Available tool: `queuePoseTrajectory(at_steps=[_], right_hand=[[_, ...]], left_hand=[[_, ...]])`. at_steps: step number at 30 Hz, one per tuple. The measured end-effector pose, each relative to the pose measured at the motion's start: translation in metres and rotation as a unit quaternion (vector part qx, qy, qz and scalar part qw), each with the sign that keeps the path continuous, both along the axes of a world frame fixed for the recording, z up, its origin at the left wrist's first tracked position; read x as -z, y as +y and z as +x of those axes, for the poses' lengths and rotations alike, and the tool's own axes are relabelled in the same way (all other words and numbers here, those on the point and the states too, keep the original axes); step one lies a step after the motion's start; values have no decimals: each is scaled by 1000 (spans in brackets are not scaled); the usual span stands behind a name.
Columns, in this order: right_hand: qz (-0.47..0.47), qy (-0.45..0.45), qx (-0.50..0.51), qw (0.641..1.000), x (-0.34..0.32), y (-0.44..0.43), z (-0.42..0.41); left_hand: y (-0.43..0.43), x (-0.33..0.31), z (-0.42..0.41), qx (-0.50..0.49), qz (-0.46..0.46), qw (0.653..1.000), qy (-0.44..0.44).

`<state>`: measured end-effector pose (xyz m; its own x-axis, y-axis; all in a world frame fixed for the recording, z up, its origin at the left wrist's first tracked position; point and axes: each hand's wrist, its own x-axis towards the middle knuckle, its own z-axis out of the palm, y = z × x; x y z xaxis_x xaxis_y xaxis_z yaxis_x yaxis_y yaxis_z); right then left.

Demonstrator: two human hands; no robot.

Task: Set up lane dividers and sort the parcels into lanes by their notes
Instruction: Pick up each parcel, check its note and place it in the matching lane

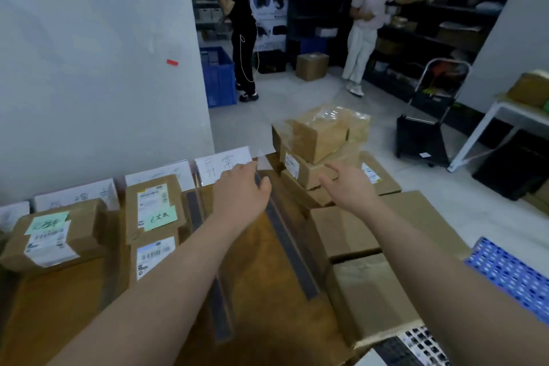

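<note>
My left hand (241, 191) grips the far end of a dark lane divider strip (292, 252) that runs diagonally across the brown table (261, 291). Another strip (194, 211) lies to its left, and a third (221, 315) shows below my left forearm. My right hand (346, 184) hovers with relaxed fingers just in front of a stack of brown parcels (320, 140), holding nothing. In the left lanes lie parcels with green notes (56, 235) (154, 202) and one with only a label (154, 255). White handwritten sign cards (222, 165) stand along the back edge.
Large flat cardboard boxes (386, 223) lie at the right, beside a blue dotted sheet (511, 270). A white wall (89, 68) stands behind the table. Farther off are two people (240, 24) (367, 24), a blue crate (218, 74), a folding cart (424, 134) and shelves.
</note>
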<state>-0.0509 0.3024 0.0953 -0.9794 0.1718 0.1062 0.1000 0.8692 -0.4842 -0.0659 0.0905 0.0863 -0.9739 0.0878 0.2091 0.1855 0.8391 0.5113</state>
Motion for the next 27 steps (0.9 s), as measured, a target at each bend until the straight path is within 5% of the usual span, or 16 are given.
queuePoseTrajectory(at_steps=[16,22,27], right_hand=[[-11,-33,-72,997,-22,152,-202],[-243,-29,-35,969,-11,155,-197],[-379,-109,-7,919,-5,173,-148]], left_hand=[[163,2,-163,-125,206,944,-226],[177,6,-148,-120,429,855,-267],[173,14,-104,-120,500,828,-223]])
